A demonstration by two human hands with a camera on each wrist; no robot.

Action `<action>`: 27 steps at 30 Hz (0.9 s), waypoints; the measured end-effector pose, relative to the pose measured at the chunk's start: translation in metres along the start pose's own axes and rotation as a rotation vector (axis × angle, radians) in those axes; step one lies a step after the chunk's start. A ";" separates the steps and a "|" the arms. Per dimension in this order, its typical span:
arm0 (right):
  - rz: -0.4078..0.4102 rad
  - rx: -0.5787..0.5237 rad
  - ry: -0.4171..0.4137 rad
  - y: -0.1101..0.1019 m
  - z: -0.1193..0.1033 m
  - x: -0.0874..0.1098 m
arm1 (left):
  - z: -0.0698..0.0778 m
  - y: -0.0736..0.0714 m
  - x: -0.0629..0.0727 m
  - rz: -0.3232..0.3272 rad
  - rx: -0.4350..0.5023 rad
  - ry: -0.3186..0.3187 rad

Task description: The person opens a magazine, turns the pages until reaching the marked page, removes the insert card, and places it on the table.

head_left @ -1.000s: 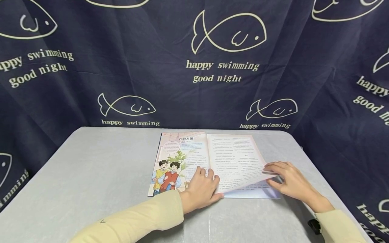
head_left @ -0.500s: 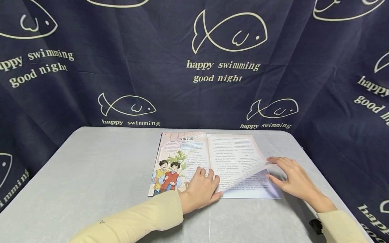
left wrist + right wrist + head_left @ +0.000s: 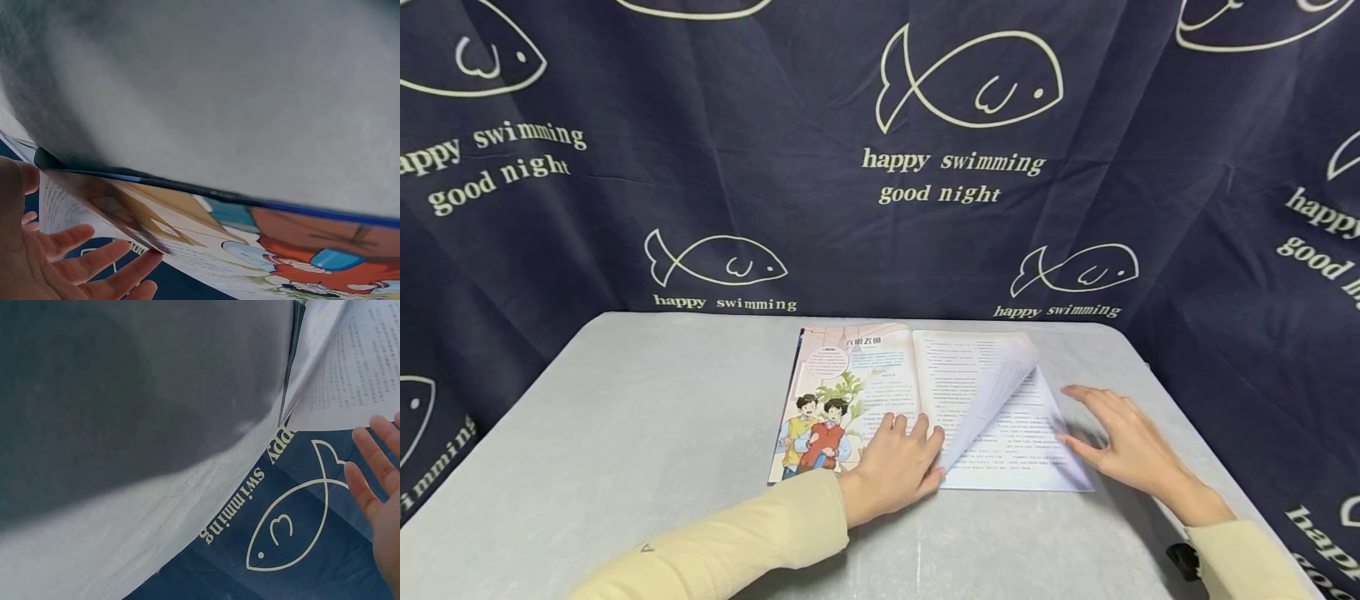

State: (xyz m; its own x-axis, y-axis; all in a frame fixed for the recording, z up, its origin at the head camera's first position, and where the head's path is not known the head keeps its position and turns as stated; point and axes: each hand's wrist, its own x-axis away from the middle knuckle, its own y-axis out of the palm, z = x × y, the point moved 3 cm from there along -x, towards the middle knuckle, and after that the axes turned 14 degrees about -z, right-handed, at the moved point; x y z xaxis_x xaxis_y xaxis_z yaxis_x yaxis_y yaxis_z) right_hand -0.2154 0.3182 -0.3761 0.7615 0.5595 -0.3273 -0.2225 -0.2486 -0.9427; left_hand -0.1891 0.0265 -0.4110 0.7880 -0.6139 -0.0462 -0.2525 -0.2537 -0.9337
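Left hand (image 3: 891, 465) found with fingers spaced and slightly bent, no pinch visible; right hand (image 3: 1123, 446) spread, thumb well apart from fingers, nothing seen between them. Dark blue fish-print cloth (image 3: 827, 192) hangs at twelve o'clock, behind the grey surface (image 3: 625, 433). On that surface, near its far edge, lies a magazine (image 3: 928, 375), laid out at a double page. Taking the magazine as dial: left hand rests on it at seven; right hand stands just past three, thumb contact with the edge not determinable. One leaf (image 3: 992, 400) is lifted and curled, its free corner toward two o'clock, apart from the right fingers. Judged risks: left unsupported, the leaf could spring back flat; its lower end, just beside the left thumb (image 3: 932, 481), could crease under pressure there; without the left hand's weight, the magazine could slide.
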 end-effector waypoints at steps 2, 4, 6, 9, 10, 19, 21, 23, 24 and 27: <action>-0.008 0.002 -0.010 0.001 -0.001 0.000 | 0.000 0.000 0.001 0.008 0.003 -0.002; -0.020 0.004 -0.017 0.003 -0.002 0.000 | -0.001 0.000 0.001 0.010 0.005 -0.006; -0.033 -0.002 -0.025 0.004 -0.003 0.000 | -0.001 0.000 0.002 0.008 0.008 -0.013; -0.065 -0.009 -0.029 0.006 -0.005 0.000 | -0.002 -0.001 0.002 -0.002 0.012 -0.027; -0.076 -0.011 -0.029 0.007 -0.006 0.000 | -0.002 -0.001 0.002 -0.004 0.014 -0.033; -0.132 -0.005 -0.060 0.016 -0.010 0.003 | -0.004 -0.003 0.002 0.042 0.027 -0.067; -0.143 -0.003 -0.066 0.018 -0.010 0.004 | -0.004 -0.003 0.001 0.057 0.024 -0.072; -0.160 -0.003 -0.059 0.020 -0.011 0.005 | -0.004 -0.003 0.002 0.065 0.022 -0.075; -0.171 -0.004 -0.055 0.020 -0.011 0.005 | -0.004 -0.004 0.002 0.066 0.023 -0.075; -0.196 -0.005 -0.052 0.022 -0.013 0.006 | -0.005 -0.005 0.002 0.073 0.023 -0.075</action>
State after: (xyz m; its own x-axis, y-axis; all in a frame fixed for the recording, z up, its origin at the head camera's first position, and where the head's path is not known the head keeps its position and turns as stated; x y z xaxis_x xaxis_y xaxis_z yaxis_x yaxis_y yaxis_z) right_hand -0.2083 0.3061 -0.3980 0.7575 0.6376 -0.1403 -0.0696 -0.1348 -0.9884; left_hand -0.1887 0.0226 -0.4052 0.8079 -0.5723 -0.1403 -0.2986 -0.1924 -0.9348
